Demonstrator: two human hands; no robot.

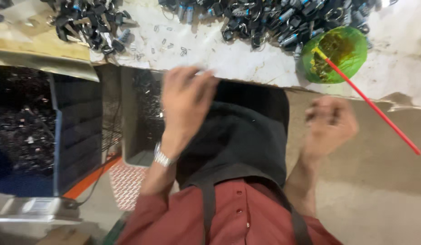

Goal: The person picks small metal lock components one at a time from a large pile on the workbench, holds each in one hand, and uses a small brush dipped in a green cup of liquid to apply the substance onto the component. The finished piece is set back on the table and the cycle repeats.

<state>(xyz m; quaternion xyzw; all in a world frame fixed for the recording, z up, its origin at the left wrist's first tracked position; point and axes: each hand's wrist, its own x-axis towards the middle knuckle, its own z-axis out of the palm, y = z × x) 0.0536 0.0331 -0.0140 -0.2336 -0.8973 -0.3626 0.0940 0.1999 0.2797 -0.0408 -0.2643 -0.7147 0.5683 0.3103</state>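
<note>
- My left hand [185, 97] hovers at the near edge of the surface [237, 54], fingers [197, 75] curled and blurred; whether they pinch one of the small metal clips [167, 43] scattered just beyond them, I cannot tell.
- My right hand [330, 122] hangs below the near edge, fingers [321, 113] curled shut; what, if anything, they hold is hidden.
- The red stick [373, 106] lies with its long axis diagonal: its yellow-smeared tip rests in the green bowl [353, 56], its free end points off the near right edge.
- Heaps of dark parts [283, 18] line the far edge.
- Judgement: picking a clip cleanly calls for a slow fingertip pinch, wrist steadied on the edge.
</note>
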